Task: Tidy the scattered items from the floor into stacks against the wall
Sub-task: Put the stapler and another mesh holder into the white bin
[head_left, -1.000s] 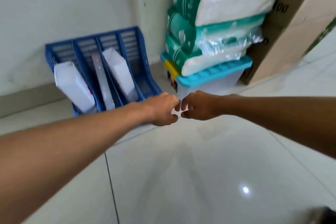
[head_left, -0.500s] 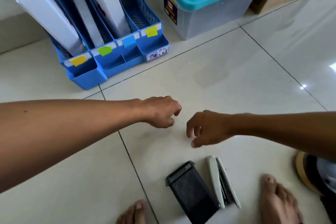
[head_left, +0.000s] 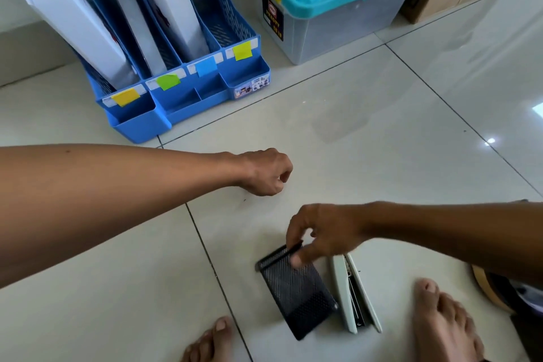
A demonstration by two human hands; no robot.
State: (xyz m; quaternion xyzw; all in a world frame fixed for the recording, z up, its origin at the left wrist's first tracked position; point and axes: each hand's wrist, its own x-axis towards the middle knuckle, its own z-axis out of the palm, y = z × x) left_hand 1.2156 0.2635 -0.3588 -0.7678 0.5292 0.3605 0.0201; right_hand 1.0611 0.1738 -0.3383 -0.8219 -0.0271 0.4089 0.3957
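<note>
Now, from the head view, we are pinching the mesh holder's (head_left: 296, 288) top rim with our right hand (head_left: 323, 232); it is lying on the floor (head_left: 382, 132) just beside the stapler (head_left: 354, 297). Our left hand (head_left: 264, 173) is hovering curled, holding nothing. A careless lift could knock the stapler. Open tile is lying toward the file rack (head_left: 188, 97).

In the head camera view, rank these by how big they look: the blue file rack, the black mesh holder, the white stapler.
1. Blue file rack, cropped by the frame.
2. Black mesh holder.
3. White stapler, similar length but narrower.
</note>
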